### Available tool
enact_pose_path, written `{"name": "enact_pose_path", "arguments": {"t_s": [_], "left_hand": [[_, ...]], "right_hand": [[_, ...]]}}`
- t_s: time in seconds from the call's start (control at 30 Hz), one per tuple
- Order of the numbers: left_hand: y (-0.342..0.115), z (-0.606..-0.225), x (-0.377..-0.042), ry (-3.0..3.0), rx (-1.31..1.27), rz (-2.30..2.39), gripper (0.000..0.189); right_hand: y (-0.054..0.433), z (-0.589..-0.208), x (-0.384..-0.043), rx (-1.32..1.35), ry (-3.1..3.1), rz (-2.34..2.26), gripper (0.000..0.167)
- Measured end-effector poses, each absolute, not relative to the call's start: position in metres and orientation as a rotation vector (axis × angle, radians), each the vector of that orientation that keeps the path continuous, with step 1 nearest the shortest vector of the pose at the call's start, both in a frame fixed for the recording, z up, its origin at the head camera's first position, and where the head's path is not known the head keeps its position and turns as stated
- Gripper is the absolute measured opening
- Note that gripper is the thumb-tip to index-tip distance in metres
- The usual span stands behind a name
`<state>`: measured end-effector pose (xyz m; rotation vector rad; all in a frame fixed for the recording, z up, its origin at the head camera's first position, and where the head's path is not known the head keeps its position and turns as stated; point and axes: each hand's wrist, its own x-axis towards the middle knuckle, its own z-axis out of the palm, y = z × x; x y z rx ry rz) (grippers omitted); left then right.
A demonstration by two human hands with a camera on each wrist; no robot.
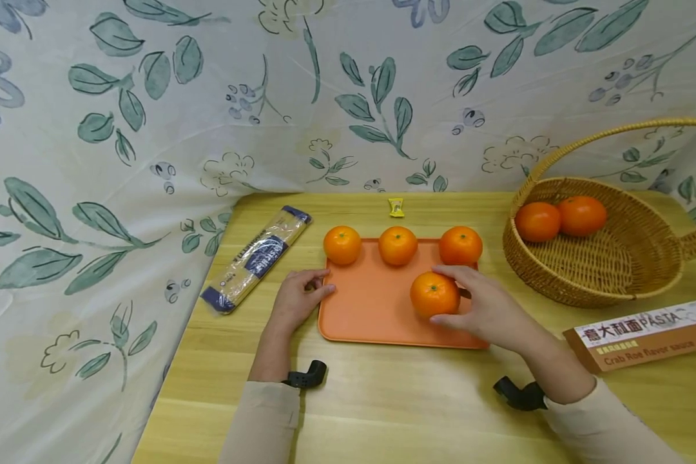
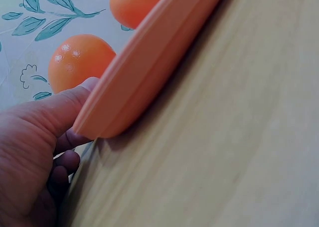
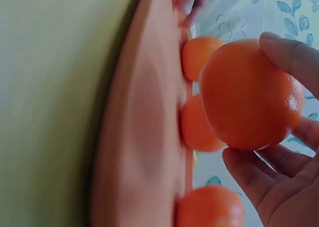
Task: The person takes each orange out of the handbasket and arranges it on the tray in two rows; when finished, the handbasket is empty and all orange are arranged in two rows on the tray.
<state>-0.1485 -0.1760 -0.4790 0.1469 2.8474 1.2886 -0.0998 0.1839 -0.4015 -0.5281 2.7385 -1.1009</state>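
Head view: an orange (image 1: 435, 295) sits pinched in the right hand (image 1: 487, 309), thumb on its near side, fingers on its far side. It lies left of that hand, over the right part of a tray (image 1: 371, 303) on the surface (image 1: 394, 399); round, it has no long axis, and its stem end faces up. Beyond it, three oranges (image 1: 397, 245) line the tray's far edge. The left hand (image 1: 298, 296) is farther off, at the tray's left edge. Left wrist view: thumb and fingers pinch the tray's rim. Right wrist view: thumb and fingers clasp the orange from opposite sides; it appears raised off the tray.
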Motion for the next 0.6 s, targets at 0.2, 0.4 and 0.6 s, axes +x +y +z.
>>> {"name": "enact_pose_path", "arguments": {"t_s": [0.2, 0.4, 0.6], "left_hand": [[-0.176, -0.480, -0.149, 2.848, 0.154, 1.290, 0.037], [-0.177, -0.480, -0.150, 2.848, 0.151, 1.284, 0.037], [-0.177, -0.479, -0.150, 2.860, 0.157, 1.266, 0.036]], "right_hand": [[0.149, -0.418, -0.094, -0.524, 2.640, -1.288, 0.084], [0.113, -0.419, -0.092, -0.537, 2.585, -1.394, 0.085], [0.081, -0.414, -0.096, -0.564, 2.533, -1.432, 0.083]]}}
